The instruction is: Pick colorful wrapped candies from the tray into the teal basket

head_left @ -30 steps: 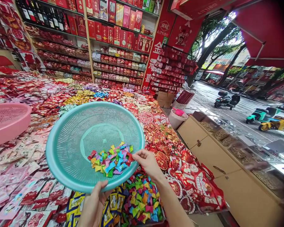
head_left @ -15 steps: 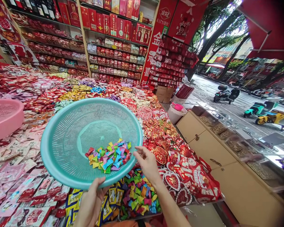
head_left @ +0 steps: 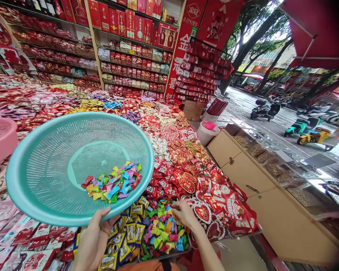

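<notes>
Head view: lowering the right hand (head_left: 183, 213) to the heap (head_left: 164, 229) of bright sweets, no longer keeping it beside the rim of the teal basket (head_left: 53, 162); so apparently turning from the sweets (head_left: 113, 182) inside to those below. Curling the right fingers inward to a narrow gap at the heap's far right edge; not showing clearly whether touching or gripping anything. Clamping the left hand (head_left: 94, 233) on the teal basket's near rim, thumb on top, other fingers underneath; holding it left of the heap, partly over the yellow packets (head_left: 135, 231). Gathering the inside sweets in one loose cluster toward the near right. Counting two hands, one teal basket, one pink basket (head_left: 2, 146) at far left, one pink scoop (head_left: 209, 125) in one bucket (head_left: 205, 137); leaving sweets and packets uncounted, overlapping too much.
</notes>
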Motion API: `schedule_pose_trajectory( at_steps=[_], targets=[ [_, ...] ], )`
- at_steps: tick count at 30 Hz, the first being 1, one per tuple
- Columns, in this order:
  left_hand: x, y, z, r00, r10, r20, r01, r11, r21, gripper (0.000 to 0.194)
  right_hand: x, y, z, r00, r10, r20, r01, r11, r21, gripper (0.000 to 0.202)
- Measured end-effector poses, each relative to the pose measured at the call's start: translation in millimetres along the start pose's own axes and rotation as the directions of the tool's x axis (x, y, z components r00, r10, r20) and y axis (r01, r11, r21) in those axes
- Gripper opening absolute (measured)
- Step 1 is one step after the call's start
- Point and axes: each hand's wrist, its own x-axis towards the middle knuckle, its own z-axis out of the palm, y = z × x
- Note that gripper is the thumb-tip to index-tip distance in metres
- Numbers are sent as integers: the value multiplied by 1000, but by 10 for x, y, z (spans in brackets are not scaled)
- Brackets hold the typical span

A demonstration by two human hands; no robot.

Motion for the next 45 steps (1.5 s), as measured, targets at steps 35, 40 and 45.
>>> schedule_pose_trajectory(
  at_steps=[35,40,45],
  targets=[
    [-32,-87,2,999,-24,35,24,1000,-4,33,-149,-647,-744,980,-197,-44,201,933,299,17],
    [-32,-151,15,998,-53,42,53,999,12,17,-51,-1212,-848,932,-327,-157,362,868,341,21],
    [-59,-214,7,997,-62,54,61,998,19,11,22,-1611,-574,888,-445,-115,456,823,337,15]
  ],
)
